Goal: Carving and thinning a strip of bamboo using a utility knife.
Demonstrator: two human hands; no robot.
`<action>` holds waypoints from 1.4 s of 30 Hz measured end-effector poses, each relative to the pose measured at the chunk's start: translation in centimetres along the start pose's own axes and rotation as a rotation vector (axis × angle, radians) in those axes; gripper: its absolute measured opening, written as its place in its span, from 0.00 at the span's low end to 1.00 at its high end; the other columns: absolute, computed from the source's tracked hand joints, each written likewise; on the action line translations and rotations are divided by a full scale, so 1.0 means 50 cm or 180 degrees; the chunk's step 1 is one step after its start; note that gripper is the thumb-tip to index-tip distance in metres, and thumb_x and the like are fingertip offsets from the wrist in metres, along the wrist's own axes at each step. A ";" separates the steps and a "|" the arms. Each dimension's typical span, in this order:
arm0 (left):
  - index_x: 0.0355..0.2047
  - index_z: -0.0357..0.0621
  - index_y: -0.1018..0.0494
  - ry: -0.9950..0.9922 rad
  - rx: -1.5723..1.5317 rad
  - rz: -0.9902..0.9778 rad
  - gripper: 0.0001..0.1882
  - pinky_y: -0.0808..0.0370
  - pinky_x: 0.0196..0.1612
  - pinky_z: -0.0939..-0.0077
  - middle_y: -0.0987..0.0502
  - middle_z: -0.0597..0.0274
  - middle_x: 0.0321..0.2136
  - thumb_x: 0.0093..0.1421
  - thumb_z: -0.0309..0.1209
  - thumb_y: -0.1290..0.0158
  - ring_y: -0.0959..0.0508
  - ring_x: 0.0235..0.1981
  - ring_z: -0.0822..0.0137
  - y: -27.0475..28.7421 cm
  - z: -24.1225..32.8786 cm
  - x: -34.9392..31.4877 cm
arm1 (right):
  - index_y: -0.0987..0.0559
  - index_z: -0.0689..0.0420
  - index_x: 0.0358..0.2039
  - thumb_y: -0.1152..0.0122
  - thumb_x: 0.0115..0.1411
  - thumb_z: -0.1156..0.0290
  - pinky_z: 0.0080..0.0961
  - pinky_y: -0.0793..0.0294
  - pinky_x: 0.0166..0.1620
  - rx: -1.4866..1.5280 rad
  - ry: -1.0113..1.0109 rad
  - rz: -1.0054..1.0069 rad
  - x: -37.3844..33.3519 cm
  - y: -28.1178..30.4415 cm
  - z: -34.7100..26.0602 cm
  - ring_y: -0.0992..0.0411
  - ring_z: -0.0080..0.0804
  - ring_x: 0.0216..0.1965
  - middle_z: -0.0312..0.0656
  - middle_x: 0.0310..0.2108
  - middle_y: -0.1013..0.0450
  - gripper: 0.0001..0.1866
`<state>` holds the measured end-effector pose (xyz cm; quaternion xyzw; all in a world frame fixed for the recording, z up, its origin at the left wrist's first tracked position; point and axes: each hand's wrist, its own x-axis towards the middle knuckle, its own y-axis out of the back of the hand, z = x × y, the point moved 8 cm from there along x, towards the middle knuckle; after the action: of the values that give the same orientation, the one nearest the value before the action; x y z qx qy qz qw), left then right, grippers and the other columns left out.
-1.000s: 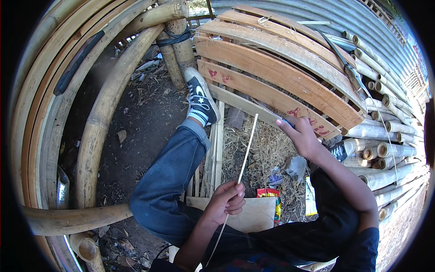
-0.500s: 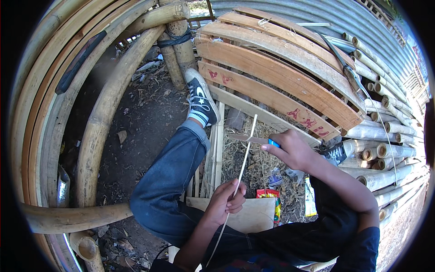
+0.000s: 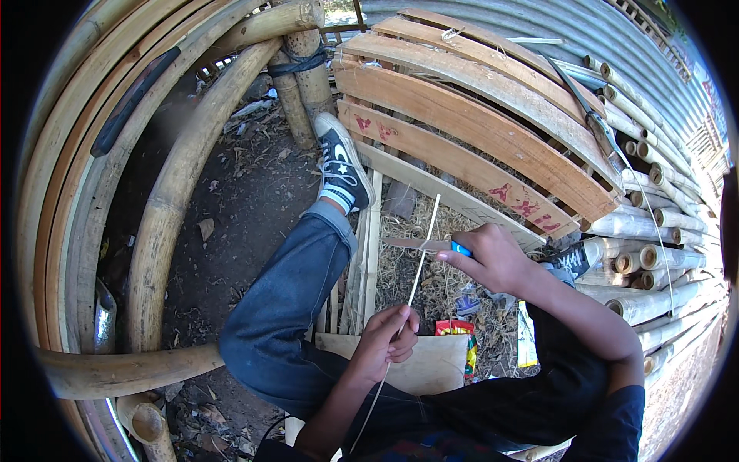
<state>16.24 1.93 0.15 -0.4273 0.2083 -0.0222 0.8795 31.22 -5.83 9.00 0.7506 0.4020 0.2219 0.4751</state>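
Note:
A thin pale strip (image 3: 416,279), bamboo or wood by its look, slants up from my lap. My left hand (image 3: 387,339) is closed round its middle, thumb on top. In my right hand (image 3: 493,258) is a knife (image 3: 416,243), gripped by its blue handle, which the fingers mostly cover. The blade points left and crosses the strip near its upper end, touching it. Past the blade the strip's tip sticks out freely. Below, the strip's lower end runs down over my dark clothes.
A slatted wooden crate (image 3: 469,115) stands ahead. Bamboo poles (image 3: 654,254) are stacked at right, and a thick bamboo rail (image 3: 173,208) curves along the left. Straw and a red-yellow packet (image 3: 456,329) lie between my legs. A pale board (image 3: 431,368) is in front of my lap.
The knife and my right hand have shifted slightly down along the strip, toward my left hand. My left hand keeps its hold in nearly the same place.

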 end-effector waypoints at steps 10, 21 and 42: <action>0.26 0.42 0.37 -0.0038 0.0084 0.0105 0.17 0.55 0.11 0.87 0.49 0.76 0.09 0.69 0.38 0.64 0.51 0.09 0.84 -0.001 -0.001 -0.001 | 0.26 0.60 0.19 0.55 0.62 0.47 0.44 0.31 0.29 0.0136 -0.0626 0.0455 0.001 0.033 0.051 0.29 0.53 0.21 0.53 0.13 0.32 0.29; 0.26 0.42 0.37 -0.0182 0.0506 0.0411 0.16 0.55 0.11 0.87 0.49 0.76 0.10 0.68 0.37 0.62 0.51 0.09 0.84 -0.002 -0.002 -0.008 | 0.26 0.60 0.17 0.55 0.61 0.44 0.44 0.30 0.27 -0.0303 -0.0100 0.0395 0.005 0.017 0.025 0.30 0.51 0.19 0.51 0.11 0.33 0.30; 0.27 0.40 0.36 0.0001 0.0223 -0.0317 0.16 0.54 0.12 0.87 0.50 0.76 0.10 0.68 0.37 0.62 0.51 0.09 0.84 -0.039 0.057 -0.021 | 0.31 0.68 0.19 0.55 0.63 0.48 0.31 0.39 0.27 0.1291 -0.1335 0.0842 -0.021 0.061 0.192 0.41 0.28 0.18 0.43 0.12 0.41 0.32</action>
<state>16.67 3.03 3.59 -0.4060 0.1859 -0.0733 0.8918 38.64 -12.51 7.46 0.9052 0.2302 0.0375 0.3553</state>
